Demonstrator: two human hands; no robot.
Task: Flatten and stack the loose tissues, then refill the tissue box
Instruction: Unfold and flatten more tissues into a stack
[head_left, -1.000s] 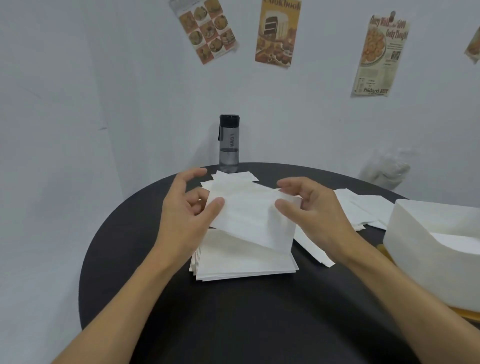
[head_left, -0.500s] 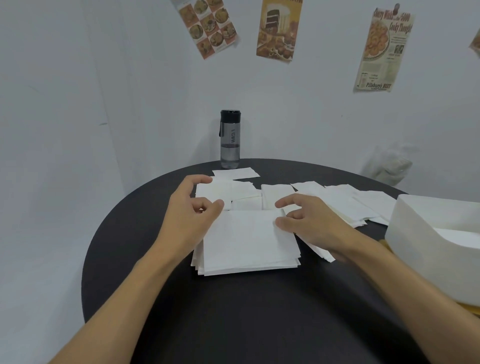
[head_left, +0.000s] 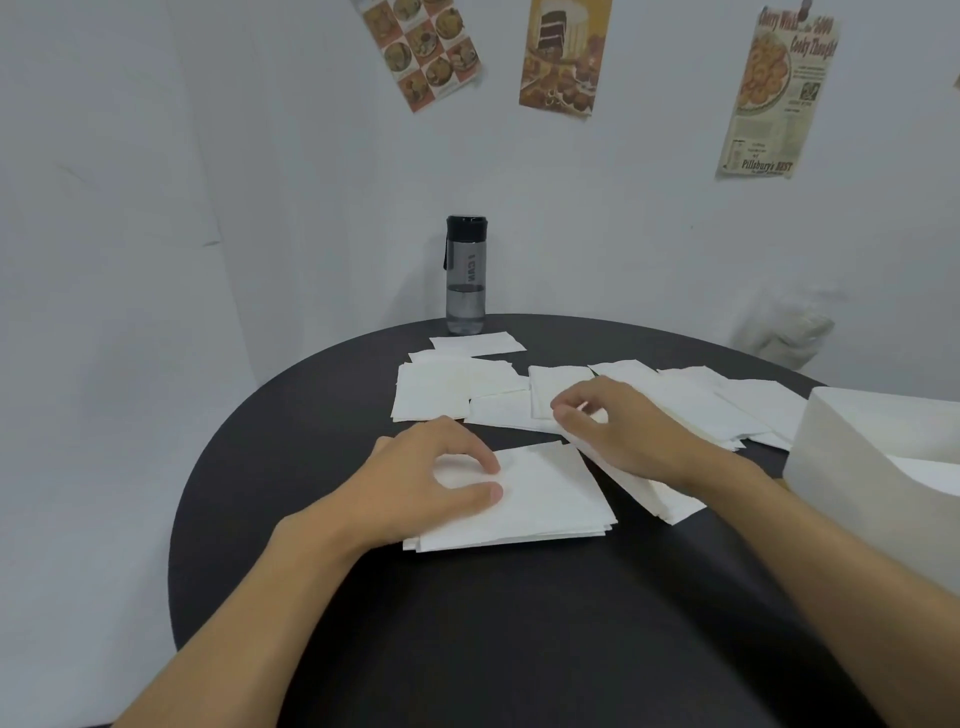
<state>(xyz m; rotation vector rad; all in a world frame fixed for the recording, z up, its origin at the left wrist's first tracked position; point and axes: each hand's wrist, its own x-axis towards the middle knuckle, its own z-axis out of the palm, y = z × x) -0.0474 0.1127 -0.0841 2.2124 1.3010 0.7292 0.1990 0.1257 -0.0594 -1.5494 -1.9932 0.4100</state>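
The table (head_left: 519, 623) is filling the lower frame, and the box (head_left: 852, 467) is sitting at the right edge. Loose tissues (head_left: 447, 389) are lying across the centre, with the stack (head_left: 550, 499) just below. The left hand (head_left: 421, 478) is pressing relaxed fingers on the stack. The right hand (head_left: 623, 431) is curling over the loose tissues, perhaps pinching one; I cannot tell.

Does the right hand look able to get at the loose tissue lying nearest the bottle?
Probably yes. The right hand is over the loose tissues, and that tissue lies uncovered farther back, in front of the bottle, with nothing standing between.
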